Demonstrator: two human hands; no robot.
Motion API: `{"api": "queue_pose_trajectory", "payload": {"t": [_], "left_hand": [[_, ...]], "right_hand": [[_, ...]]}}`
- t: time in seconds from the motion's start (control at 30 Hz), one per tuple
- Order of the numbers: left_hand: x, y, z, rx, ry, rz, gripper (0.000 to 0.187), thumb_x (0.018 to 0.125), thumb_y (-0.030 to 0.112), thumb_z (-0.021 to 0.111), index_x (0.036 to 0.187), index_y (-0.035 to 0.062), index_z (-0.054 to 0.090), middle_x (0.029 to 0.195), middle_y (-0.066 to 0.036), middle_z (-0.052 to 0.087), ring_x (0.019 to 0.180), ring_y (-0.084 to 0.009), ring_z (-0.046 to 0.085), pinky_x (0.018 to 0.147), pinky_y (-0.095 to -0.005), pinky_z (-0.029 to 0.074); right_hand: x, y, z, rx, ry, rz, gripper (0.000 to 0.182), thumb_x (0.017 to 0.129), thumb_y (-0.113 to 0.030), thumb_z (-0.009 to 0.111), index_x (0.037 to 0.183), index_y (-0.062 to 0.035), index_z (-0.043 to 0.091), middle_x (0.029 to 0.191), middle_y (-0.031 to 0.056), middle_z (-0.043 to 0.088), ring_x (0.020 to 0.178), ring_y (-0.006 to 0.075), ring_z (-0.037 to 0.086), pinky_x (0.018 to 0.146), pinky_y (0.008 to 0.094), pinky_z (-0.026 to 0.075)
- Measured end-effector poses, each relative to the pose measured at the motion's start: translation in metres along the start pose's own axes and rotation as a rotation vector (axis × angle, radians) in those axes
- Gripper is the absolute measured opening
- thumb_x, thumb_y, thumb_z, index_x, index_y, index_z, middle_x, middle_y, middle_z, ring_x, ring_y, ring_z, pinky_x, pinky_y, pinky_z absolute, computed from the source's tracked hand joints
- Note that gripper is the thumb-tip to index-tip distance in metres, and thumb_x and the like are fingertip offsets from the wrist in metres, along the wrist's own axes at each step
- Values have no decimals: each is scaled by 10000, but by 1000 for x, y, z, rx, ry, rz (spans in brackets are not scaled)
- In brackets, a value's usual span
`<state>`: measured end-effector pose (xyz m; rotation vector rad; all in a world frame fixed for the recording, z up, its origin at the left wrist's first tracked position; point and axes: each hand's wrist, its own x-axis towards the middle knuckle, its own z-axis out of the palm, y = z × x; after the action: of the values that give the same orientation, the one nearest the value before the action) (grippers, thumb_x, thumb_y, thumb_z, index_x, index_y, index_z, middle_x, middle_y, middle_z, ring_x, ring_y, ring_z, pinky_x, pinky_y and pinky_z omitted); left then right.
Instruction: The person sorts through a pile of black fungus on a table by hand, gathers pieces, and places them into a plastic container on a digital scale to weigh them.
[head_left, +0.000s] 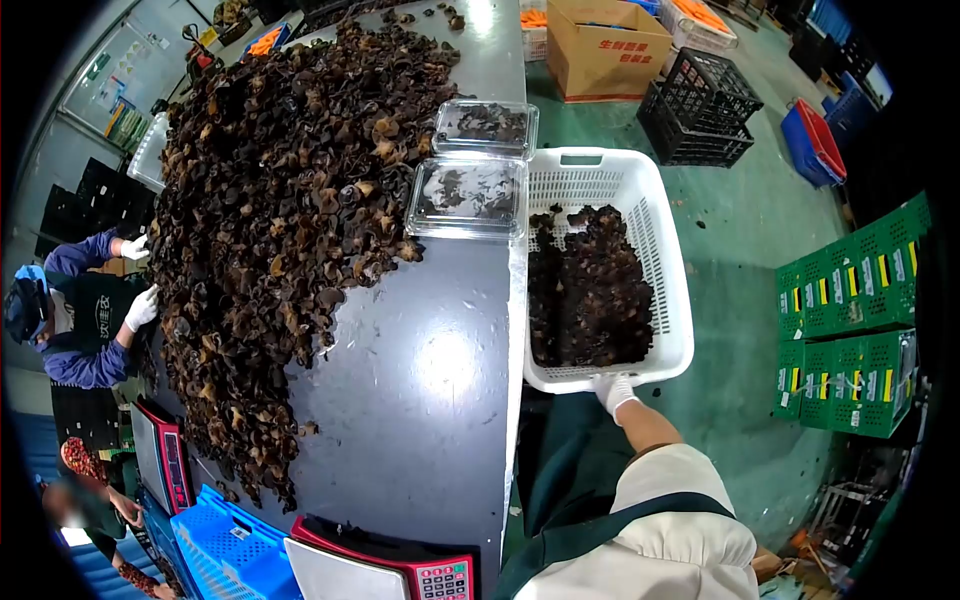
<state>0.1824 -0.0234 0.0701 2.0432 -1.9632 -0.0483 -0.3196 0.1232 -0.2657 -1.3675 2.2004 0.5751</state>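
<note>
My right hand (616, 393), in a white glove, grips the near rim of a white plastic basket (672, 270). Its fingers are closed over the edge by the handle. Inside the basket lies a dark heap of wood ear mushrooms (590, 290). The basket is beside the long edge of a grey metal table (430, 400). A large pile of brown-black wood ear mushrooms (280, 200) covers much of that table. Two clear plastic boxes (468, 195) with dark pieces visible sit at the table edge near the basket. My left hand is out of view.
A red scale (440, 575), a blue basket (235, 550) and another scale (172, 460) line the table's near end. A co-worker in white gloves (142, 308) is across the pile. Green crates (850, 370), black crates (700, 110) and a cardboard box (600, 50) stand on the right-hand floor.
</note>
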Motion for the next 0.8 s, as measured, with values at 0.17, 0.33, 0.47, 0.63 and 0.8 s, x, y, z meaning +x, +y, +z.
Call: {"api": "queue_pose_trajectory", "payload": {"t": [0.17,0.33,0.47,0.63,0.8], "left_hand": [[5,4,3,18,2,5,249,857,89,573,1087,-1,607,956,-167,637,913,-257,628,832,-328,513],[10,10,4,27,13,17,249,850,79,576,1084,0,606,958,-167,635,911,-259,627,832,-330,513],[13,13,3,31,24,31,250,843,71,578,1082,0,606,960,-166,634,910,-261,627,832,-332,513],[12,11,0,37,35,35,252,836,61,581,1079,1,605,962,-166,632,908,-263,626,832,-334,513],[1,0,-5,44,55,18,254,828,51,584,1076,2,604,964,-165,631,906,-265,626,831,-336,513]], "right_hand": [[-5,28,22,29,74,-11,228,932,-159,470,1045,-80,650,1069,180,672,1019,345,649,888,495,473],[-9,21,0,-3,-82,-2,272,928,-182,500,1167,-73,572,1176,167,624,1121,329,596,946,474,446],[-11,20,0,-48,-60,-28,282,933,-177,486,1188,-80,557,1168,161,620,1108,316,600,940,464,448],[-22,18,-32,-54,-156,-17,471,812,-235,682,1237,-100,529,1187,113,619,1113,301,600,941,465,447],[-8,17,-19,-15,-179,52,433,859,-246,635,1258,-109,533,1236,117,609,1158,297,587,982,525,414]]}}
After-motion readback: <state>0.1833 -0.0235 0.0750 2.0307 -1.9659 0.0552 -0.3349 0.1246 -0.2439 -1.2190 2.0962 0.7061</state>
